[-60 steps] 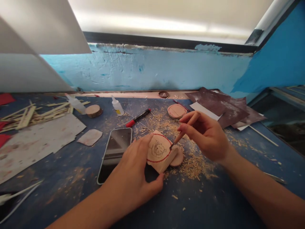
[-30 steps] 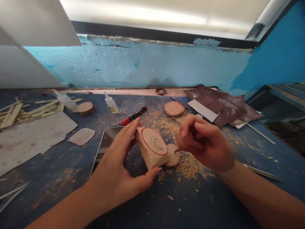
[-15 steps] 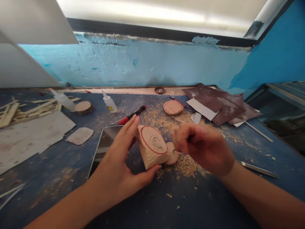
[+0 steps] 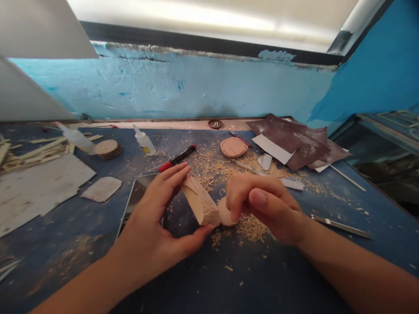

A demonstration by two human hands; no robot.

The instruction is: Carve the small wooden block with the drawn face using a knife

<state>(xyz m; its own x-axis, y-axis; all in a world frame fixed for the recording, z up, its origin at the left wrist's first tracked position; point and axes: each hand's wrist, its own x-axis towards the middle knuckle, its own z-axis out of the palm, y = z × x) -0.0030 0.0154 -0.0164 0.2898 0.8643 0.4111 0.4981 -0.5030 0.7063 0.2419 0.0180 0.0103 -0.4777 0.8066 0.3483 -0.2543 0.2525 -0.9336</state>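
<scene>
Hands, two. Left hand (image 4: 145, 216) clamped on the block (image 4: 200, 204), fingers at its far end, thumb at its near end; block tilted, between the hands. Right hand (image 4: 266, 205) curled, fingers together; cannot tell whether it grips anything.

Blocks, one. Rounds, three: a pale round (image 4: 223, 212) just right of the block, partly covered by the right hand; a red-lined round (image 4: 233, 148) farther back; a bark-edged round (image 4: 107, 149) at left. Bottles, two: the left one (image 4: 78, 139) by the slats (image 4: 41, 153), the other (image 4: 144, 141) upright. Marker (image 4: 177, 158), one. Phone (image 4: 135, 192), one, partly under the left hand. Metal tool (image 4: 342, 226), one, by the right forearm.

Desk (image 4: 238, 288) dark blue, scuffed; shavings (image 4: 253, 227) thickest near the right hand. Brown sheets (image 4: 284, 135) overlap at back right. Wall (image 4: 183, 85) blue, paint uneven, below a bright window (image 4: 209, 19).
</scene>
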